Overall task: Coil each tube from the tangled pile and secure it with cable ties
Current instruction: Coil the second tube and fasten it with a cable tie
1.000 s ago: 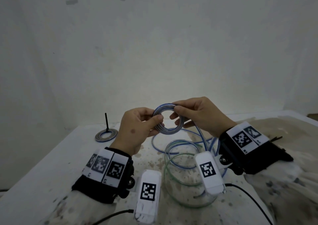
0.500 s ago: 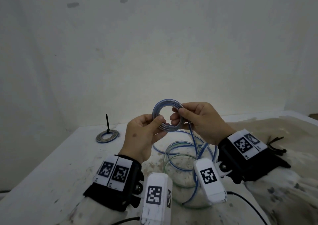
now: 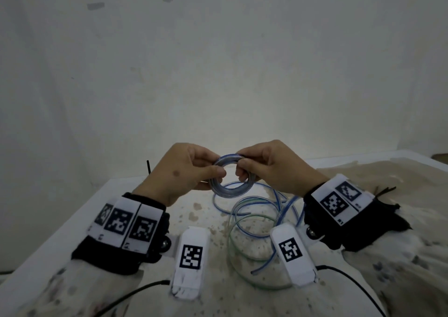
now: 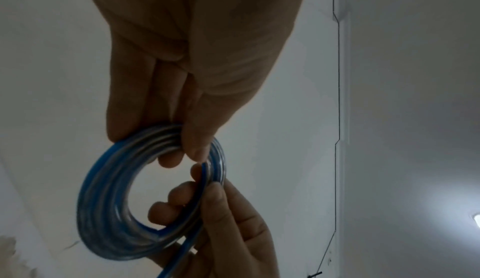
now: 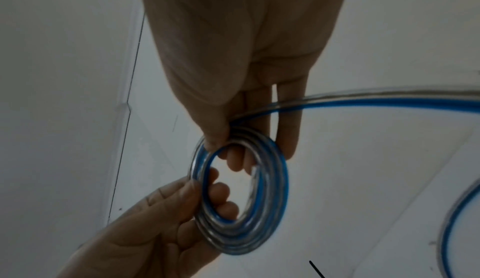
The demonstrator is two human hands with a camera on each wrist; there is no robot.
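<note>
A small coil (image 3: 229, 191) of clear, blue-striped tube is held above the table between both hands. My left hand (image 3: 218, 172) pinches its left side, thumb in front and fingers through the ring. My right hand (image 3: 242, 168) pinches the right and top side. In the left wrist view the coil (image 4: 103, 210) shows several turns under my left hand (image 4: 187, 150). In the right wrist view my right hand (image 5: 226, 146) grips the coil (image 5: 276, 190) where the uncoiled tube (image 5: 389, 99) runs off to the right. The loose tube (image 3: 278, 222) loops down onto the table.
Loose loops of blue-striped and green-striped tube (image 3: 244, 218) lie on the stained white table (image 3: 72, 224) between my wrists. A black cable tie tail (image 3: 148, 167) stands up behind my left hand. Black cable ties (image 3: 385, 190) lie at the right on a beige cloth (image 3: 400, 176).
The coil has tipped from facing me to lying flatter, and sits a little lower. My right hand has shifted up to the coil's top. My left hand now hides the tied coil behind it.
</note>
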